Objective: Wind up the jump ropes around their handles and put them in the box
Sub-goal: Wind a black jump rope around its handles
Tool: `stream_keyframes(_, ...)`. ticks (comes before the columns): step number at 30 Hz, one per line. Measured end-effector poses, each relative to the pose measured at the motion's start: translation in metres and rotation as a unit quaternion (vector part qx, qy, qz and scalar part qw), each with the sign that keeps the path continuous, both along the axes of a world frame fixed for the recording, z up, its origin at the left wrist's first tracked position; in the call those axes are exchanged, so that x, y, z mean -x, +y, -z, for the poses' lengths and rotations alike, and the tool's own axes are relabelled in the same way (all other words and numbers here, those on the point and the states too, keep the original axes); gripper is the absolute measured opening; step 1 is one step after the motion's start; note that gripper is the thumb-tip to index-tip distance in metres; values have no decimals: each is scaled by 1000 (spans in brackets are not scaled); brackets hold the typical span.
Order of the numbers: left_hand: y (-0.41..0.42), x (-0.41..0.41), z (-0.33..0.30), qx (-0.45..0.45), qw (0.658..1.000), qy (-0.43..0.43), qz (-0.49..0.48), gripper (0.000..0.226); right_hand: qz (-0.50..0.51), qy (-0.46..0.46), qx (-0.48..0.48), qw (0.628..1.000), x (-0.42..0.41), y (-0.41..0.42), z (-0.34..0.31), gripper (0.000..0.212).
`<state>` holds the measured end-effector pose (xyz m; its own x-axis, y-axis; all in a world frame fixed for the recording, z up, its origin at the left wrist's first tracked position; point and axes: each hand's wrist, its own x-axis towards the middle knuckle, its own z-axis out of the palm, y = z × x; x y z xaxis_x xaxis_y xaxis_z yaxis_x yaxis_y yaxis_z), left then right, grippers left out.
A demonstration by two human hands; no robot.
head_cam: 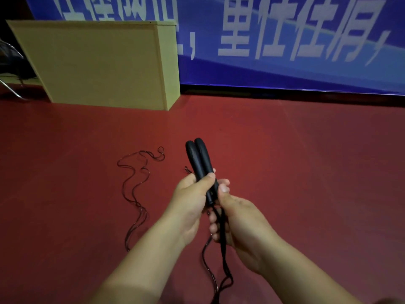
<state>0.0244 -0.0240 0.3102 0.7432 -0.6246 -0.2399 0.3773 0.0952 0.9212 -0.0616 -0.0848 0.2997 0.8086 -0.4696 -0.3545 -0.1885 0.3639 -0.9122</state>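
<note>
Two black jump rope handles (199, 159) are held side by side, pointing up and away from me. My left hand (190, 198) grips their lower part, thumb across the front. My right hand (235, 216) holds the black rope (223, 242) just below the handles, fingers curled round it. From there the rope hangs down to the bottom edge of the view. A long thin loop of rope (135, 194) lies in loose curves on the red floor to my left. No box shows in this view.
A tall light wooden cabinet (98, 64) stands on the red floor (306, 161) at the back left. A blue banner with white characters (285, 40) covers the far wall. Metal chair legs (8, 84) show at the far left edge.
</note>
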Motion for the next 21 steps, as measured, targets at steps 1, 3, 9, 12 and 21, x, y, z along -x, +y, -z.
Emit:
stream_keyframes(1,1,-2,0,9,1000,6,-11,18,-13,11,-5,1000,0,0,1,53)
stream_keyframes(3,-1,-12,4,20,999,21,-38,12,-41,35,-11,998,3,-7,5,62)
stream_keyframes(9,23,-58,28,-203,912,-347,-84,6,-117,98,86,985,12,-42,16,74)
stream_keyframes(12,50,-79,38,-359,795,-489,-26,6,-105,111,122,981,14,-63,18,59)
stream_keyframes(21,112,-72,38,-288,920,-164,209,25,-130,50,255,957,7,-82,16,16)
